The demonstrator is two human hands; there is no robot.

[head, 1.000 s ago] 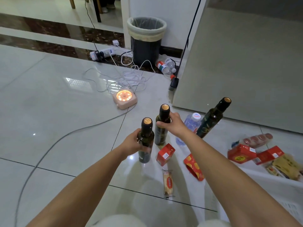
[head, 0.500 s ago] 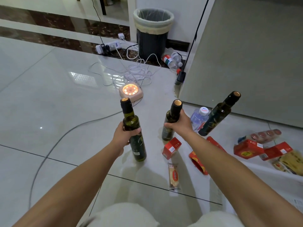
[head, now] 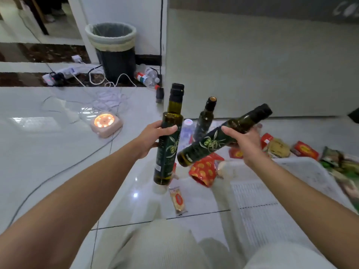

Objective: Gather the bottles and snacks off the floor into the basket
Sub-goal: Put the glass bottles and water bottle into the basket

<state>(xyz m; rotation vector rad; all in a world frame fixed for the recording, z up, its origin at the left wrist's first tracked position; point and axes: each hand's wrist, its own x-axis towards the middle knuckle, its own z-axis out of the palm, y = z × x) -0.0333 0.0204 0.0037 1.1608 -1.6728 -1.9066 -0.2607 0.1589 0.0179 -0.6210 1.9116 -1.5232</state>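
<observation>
Olive oil bottle (head: 168, 146), upright above the floor (head: 58, 152), is gripped by the left hand (head: 153, 137). The right hand (head: 245, 141) grips a second bottle (head: 217, 139), tilted, beside the white basket (head: 303, 163). Both seem mid-carry; next, lowering them gently in.

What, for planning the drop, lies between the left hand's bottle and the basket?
Head view: a red snack bag, with the right hand's tilted bottle over it.

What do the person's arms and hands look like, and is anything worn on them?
The left hand and right hand wear no gloves; no ring, watch or bracelet shows. The arms behind them are bare to the frame's edge, with no sleeve in view.
</observation>
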